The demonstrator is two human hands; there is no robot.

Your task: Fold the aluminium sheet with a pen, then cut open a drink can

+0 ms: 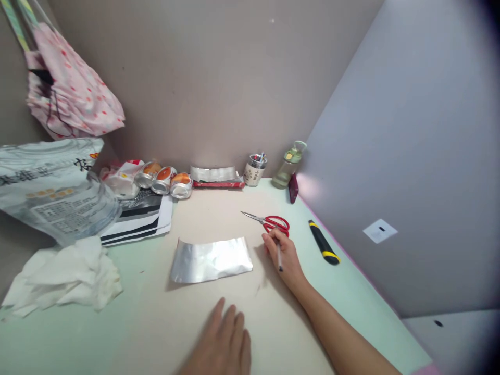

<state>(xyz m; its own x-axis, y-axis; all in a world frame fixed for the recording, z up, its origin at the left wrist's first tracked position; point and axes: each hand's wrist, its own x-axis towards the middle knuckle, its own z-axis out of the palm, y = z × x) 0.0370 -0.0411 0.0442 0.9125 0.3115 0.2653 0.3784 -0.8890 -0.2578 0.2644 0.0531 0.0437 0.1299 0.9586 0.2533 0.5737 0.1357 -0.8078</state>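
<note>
My right hand [287, 258] is closed around a pen [279, 255], which slants between the fingers with its dark end toward me. Just beyond it lie red-handled scissors [269, 221], their blades pointing left. To the left of that hand a curved sheet of silver metal [213, 260] rests on the pale board, its ends lifting a little. My left hand [226, 344] is nearer to me, below the sheet and apart from it, fingers stretched out and holding nothing. A black and yellow utility knife [324, 242] lies to the right.
Several cans [182, 186] lie at the back left, near a clear printed bag [58, 192] and crumpled white cloth or paper [70, 276]. Along the back wall stand a pen cup [254, 171] and a green bottle [287, 166]. A wall closes off the right side.
</note>
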